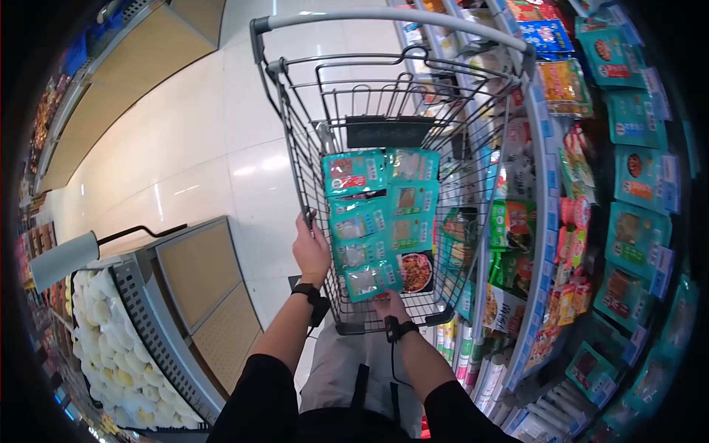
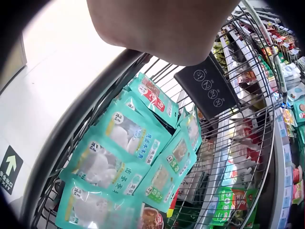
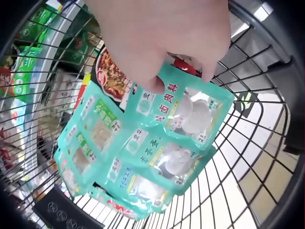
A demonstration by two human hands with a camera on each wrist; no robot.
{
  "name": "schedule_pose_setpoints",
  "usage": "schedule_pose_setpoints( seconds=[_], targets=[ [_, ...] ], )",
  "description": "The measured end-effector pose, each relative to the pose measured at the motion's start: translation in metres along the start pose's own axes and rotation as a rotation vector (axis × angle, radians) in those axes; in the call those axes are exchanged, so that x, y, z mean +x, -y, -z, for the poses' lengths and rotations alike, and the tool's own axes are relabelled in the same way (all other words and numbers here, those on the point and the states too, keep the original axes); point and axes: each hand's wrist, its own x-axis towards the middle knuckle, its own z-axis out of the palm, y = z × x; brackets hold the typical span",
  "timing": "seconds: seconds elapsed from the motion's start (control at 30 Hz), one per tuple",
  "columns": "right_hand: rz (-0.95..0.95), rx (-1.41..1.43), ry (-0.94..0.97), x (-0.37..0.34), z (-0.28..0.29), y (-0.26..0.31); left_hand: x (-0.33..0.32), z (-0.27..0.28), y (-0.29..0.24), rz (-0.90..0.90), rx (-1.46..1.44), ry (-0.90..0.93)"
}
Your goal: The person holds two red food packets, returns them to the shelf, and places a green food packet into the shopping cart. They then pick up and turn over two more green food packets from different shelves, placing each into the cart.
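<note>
My left hand (image 1: 311, 255) grips the left side rim (image 2: 71, 114) of a wire shopping cart; its fingertips are mostly hidden in the left wrist view. Inside the cart, teal food pouches (image 2: 121, 133) with clear windows lie overlapping in two columns. At the near end, my right hand (image 3: 167, 33) pinches the edge of the nearest teal pouch (image 3: 190, 112) between thumb and fingers. White pieces show through that pouch's window. Beside it lies a dark pack with a printed bowl of food (image 1: 416, 272). Something red shows beneath the right fingers.
Shelves of bagged foods (image 1: 565, 88) run close along the cart's right side, with more teal pouches (image 1: 639, 184) hanging there. At left stands a display bin of white, rounded goods (image 1: 118, 354). Pale floor tiles (image 1: 251, 177) lie between. The cart's grey handle (image 1: 391, 15) is at the far end.
</note>
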Motion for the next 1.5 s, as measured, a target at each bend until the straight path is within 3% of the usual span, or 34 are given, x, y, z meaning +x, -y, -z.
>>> schedule_pose_setpoints(
  seconds=[0.07, 0.13, 0.17, 0.23, 0.27, 0.33, 0.37, 0.47, 0.57, 0.63, 0.7, 0.73, 0.9, 0.97, 1.03, 1.07, 1.1, 1.17, 1.23, 1.3, 1.37, 1.4, 1.47, 1.5],
  targets=[
    [-0.018, 0.002, 0.004, 0.034, 0.02, -0.01, 0.001, 0.0, 0.002, 0.007, 0.005, 0.007],
    [0.247, -0.823, 0.084, 0.04, 0.022, -0.02, 0.001, -0.001, 0.004, -0.002, -0.021, -0.003],
    [0.239, -0.825, 0.09, 0.044, 0.021, -0.024, 0.001, -0.001, 0.003, -0.002, -0.02, 0.001],
    [-0.029, -0.223, -0.332, 0.01, -0.032, -0.022, -0.001, -0.002, 0.004, -0.003, -0.018, -0.012],
    [-0.031, -0.227, -0.329, 0.007, -0.044, -0.023, 0.0, 0.0, 0.003, 0.021, -0.011, 0.007],
    [0.197, -0.294, -0.433, 0.004, -0.059, -0.027, 0.001, -0.002, 0.005, 0.01, -0.008, -0.005],
    [0.191, -0.293, -0.431, 0.001, -0.064, -0.027, 0.001, -0.002, 0.006, 0.01, -0.002, -0.005],
    [0.471, -0.277, -0.165, -0.029, -0.095, -0.023, 0.0, -0.006, 0.008, -0.028, 0.01, -0.01],
    [0.518, -0.535, -0.192, -0.05, -0.097, -0.025, 0.0, -0.004, 0.005, -0.02, 0.028, 0.01],
    [0.586, -0.463, -0.14, -0.077, -0.1, -0.035, -0.002, -0.003, 0.006, -0.038, 0.014, 0.012],
    [0.882, -0.573, -0.068, -0.078, -0.075, -0.043, -0.001, -0.005, 0.005, -0.03, 0.019, 0.0],
    [0.809, -0.616, -0.095, -0.109, -0.077, -0.04, -0.002, -0.004, 0.004, -0.041, 0.007, -0.001],
    [0.865, -0.459, -0.177, -0.221, -0.083, -0.032, -0.008, 0.003, -0.005, 0.032, 0.078, 0.058],
    [0.832, -0.342, -0.103, -0.26, -0.082, -0.027, -0.008, 0.005, -0.007, 0.072, 0.075, 0.089],
    [0.857, -0.412, -0.094, -0.298, -0.066, -0.012, -0.012, 0.009, -0.009, 0.025, -0.088, 0.116],
    [0.877, -0.446, 0.004, -0.322, -0.061, -0.007, -0.012, -0.005, 0.015, -0.229, -0.058, -0.009],
    [0.894, -0.475, 0.098, -0.346, -0.054, -0.006, -0.027, -0.004, 0.006, -0.249, -0.078, 0.002],
    [0.917, -0.468, 0.084, -0.39, -0.045, 0.0, -0.068, 0.006, -0.012, -0.07, 0.074, -0.109],
    [0.915, -0.467, 0.187, -0.422, -0.032, 0.001, -0.121, 0.076, -0.068, -0.055, -0.45, 0.517],
    [0.938, -0.421, 0.216, -0.444, -0.016, -0.007, -0.17, 0.132, -0.106, 0.385, -0.707, 1.156],
    [0.962, -0.393, 0.241, -0.47, -0.006, -0.025, -0.228, 0.167, -0.128, 0.736, -1.061, 1.405],
    [0.98, -0.367, 0.25, -0.481, -0.001, -0.035, -0.247, 0.188, -0.142, 0.711, -1.041, 1.421],
    [0.99, -0.191, 0.319, -0.502, 0.01, -0.06, -0.28, 0.234, -0.165, 0.068, -0.741, 1.459],
    [1.012, -0.157, 0.328, -0.518, 0.013, -0.074, -0.296, 0.252, -0.174, 0.035, -0.717, 1.48]
  ],
)
